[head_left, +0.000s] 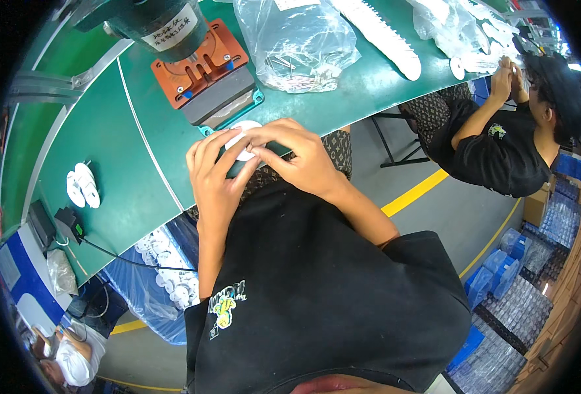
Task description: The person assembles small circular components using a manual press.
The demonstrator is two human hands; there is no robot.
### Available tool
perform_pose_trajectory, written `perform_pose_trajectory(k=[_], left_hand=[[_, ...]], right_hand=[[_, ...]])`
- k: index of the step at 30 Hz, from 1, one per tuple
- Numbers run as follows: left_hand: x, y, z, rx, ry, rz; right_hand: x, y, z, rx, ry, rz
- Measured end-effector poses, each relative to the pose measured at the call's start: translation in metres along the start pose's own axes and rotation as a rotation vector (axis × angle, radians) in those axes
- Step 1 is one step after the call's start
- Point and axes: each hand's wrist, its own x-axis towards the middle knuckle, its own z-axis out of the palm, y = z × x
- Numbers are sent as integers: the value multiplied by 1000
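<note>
Above the near edge of the green bench, my two hands meet around a white rounded plastic part. My left hand grips it from the left, fingers bent over it. From the right, my right hand closes thumb and fingertips at the part's edge. The fingers cover much of the part, and whether a smaller piece sits in the right pinch cannot be made out. Just beyond the hands stands a fixture with an orange plate and a grey block on a teal base.
A clear bag of thin metal pieces lies behind the fixture, beside a long row of stacked white discs. Two white parts rest at left. Below the bench, a blue-lined container holds white parts. A co-worker sits at right.
</note>
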Motion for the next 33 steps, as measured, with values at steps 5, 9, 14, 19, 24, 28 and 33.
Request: perform_pose_trajectory(k=[5, 9, 14, 19, 24, 28, 33], left_hand=[[-2, -2, 4, -22, 16, -4], [-2, -5, 4, -41, 16, 0], [-2, -2, 3, 50, 9, 40], [-1, -1, 1, 13, -15, -9], [2, 3, -1, -8, 0, -23], [3, 3, -1, -17, 7, -13], [2, 3, 0, -20, 14, -18]], right_hand=[[-4, -8, 6, 324, 116, 383], [-6, -7, 16, 6, 198, 59], [-5, -5, 11, 126, 229, 34], [12, -20, -4, 677, 127, 436], [-2, -4, -10, 449, -46, 487], [-2, -1, -3, 228, 51, 174], [-4, -2, 0, 193, 46, 259]])
